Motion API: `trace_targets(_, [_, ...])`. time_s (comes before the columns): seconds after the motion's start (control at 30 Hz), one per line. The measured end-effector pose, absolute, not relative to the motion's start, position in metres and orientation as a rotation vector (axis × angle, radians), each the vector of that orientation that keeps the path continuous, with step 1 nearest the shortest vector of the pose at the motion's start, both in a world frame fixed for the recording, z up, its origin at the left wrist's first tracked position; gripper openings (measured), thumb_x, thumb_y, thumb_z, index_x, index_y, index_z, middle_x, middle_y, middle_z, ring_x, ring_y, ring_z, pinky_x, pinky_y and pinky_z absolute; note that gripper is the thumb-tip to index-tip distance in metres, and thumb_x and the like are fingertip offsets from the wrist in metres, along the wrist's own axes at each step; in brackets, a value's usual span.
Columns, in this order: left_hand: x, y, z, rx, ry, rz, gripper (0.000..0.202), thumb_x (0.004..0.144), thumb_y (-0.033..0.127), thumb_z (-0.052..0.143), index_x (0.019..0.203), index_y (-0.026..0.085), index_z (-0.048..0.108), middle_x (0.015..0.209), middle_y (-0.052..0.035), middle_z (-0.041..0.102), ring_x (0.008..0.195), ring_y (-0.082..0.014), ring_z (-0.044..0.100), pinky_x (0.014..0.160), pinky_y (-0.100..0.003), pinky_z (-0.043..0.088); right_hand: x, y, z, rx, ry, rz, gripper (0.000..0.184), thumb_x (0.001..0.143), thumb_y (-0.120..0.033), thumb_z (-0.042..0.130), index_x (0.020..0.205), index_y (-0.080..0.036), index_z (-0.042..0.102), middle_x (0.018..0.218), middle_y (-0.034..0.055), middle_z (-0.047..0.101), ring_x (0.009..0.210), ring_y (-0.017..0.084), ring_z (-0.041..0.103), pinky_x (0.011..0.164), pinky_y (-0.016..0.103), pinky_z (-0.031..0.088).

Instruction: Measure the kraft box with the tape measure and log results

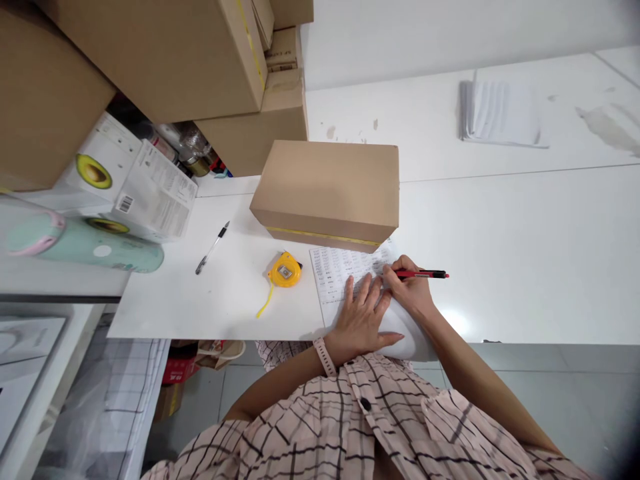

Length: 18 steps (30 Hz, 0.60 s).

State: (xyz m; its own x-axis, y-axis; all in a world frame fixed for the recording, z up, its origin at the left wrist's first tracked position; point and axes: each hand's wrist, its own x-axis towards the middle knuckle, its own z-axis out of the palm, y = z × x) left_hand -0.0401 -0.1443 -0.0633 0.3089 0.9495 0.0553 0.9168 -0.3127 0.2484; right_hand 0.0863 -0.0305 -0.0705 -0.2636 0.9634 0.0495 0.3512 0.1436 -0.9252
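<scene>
A printed sheet of paper (340, 273) lies on the white table (500, 253) at its near edge. My left hand (361, 319) rests flat on the sheet with fingers spread, a pink watch on the wrist. My right hand (409, 288) is closed around a red pen (423, 274), its tip touching the sheet beside my left fingers. A closed cardboard box (327, 190) with yellow tape stands just behind the sheet. A yellow tape measure (285, 271) lies left of the sheet.
A black pen (212, 248) lies further left. A white avocado-print box (127, 180) and a mint bottle (85, 243) sit at the left. Stacked cardboard boxes (170, 53) fill the back left. A stack of papers (503, 113) lies back right.
</scene>
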Motion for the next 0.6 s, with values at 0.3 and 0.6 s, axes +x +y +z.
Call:
trace_targets(0.3, [-0.0403, -0.1443, -0.0641, 2.396, 1.726, 0.288, 0.092, 0.089, 0.078, 0.042, 0.151, 0.009, 0.038, 0.162, -0.0214, 0.031, 0.152, -0.0394, 0.016, 0.12, -0.065, 0.006, 0.0858, -0.0297, -0.0704, -1.263, -1.708, 1.119, 0.026, 0.085, -0.029, 0.064, 0.066, -0.023, 0.047, 0.059, -0.0051, 0.047, 0.054, 0.012, 0.042, 0.052, 0.027, 0.035])
trace_targets(0.6, [-0.0409, -0.1445, -0.0643, 2.379, 1.709, 0.309, 0.092, 0.089, 0.078, 0.041, 0.15, 0.009, 0.038, 0.162, -0.0218, 0.03, 0.153, -0.0391, 0.015, 0.12, -0.066, 0.006, 0.0865, -0.0304, -0.0703, -1.296, -1.673, 1.112, 0.026, 0.084, -0.026, 0.064, 0.066, -0.023, 0.045, 0.06, -0.0055, 0.044, 0.055, 0.012, 0.043, 0.053, 0.027, 0.035])
